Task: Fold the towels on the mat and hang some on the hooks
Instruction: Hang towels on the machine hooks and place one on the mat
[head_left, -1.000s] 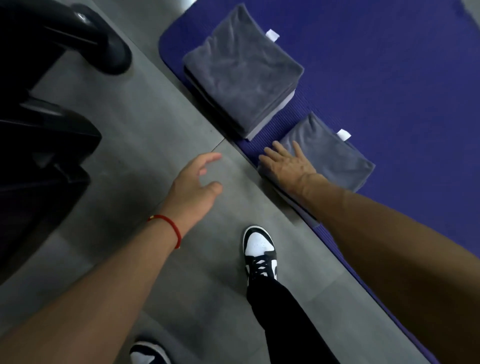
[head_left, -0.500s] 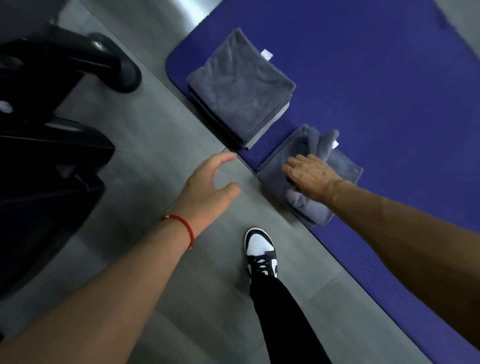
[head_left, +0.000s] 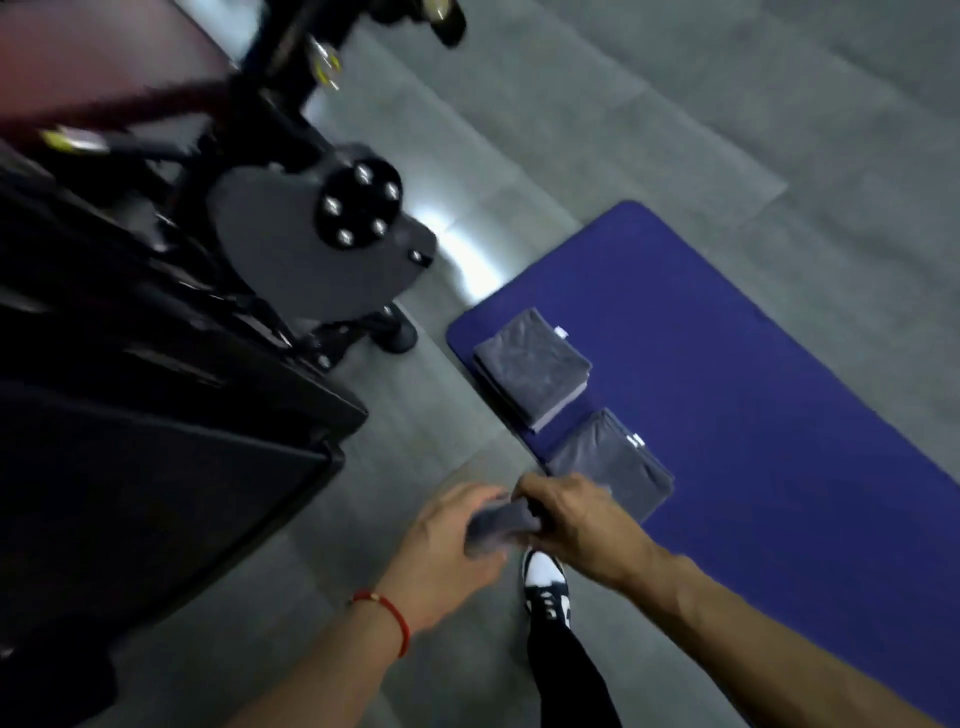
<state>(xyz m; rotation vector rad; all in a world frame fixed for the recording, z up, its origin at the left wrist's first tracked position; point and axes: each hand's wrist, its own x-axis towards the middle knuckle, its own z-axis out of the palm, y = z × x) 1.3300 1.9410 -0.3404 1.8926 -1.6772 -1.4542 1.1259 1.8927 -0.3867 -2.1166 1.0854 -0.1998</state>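
Head view: both hands meet low in the middle, above the grey floor (head_left: 675, 130) and just off the near edge of the blue mat (head_left: 779, 415). A bunched grey towel (head_left: 501, 522) sits between them. The left hand (head_left: 447, 551) curls around its left end, fingers over the top and thumb below. The right hand (head_left: 576, 525) grips its right end, knuckles up, fingers wrapped round the cloth. The picture is blurred, so finer finger detail cannot be told.

On the mat's near-left corner lies a stack (head_left: 532, 364) of folded grey towels. Just beside it, nearer the hands, lies a second folded towel (head_left: 618, 462), its near edge partly hidden by the right hand.

A red cord (head_left: 387, 613) circles the left wrist. Below the hands a black-and-white shoe (head_left: 545, 584) stands on the floor. Dark gym machines (head_left: 311, 234) fill the left side
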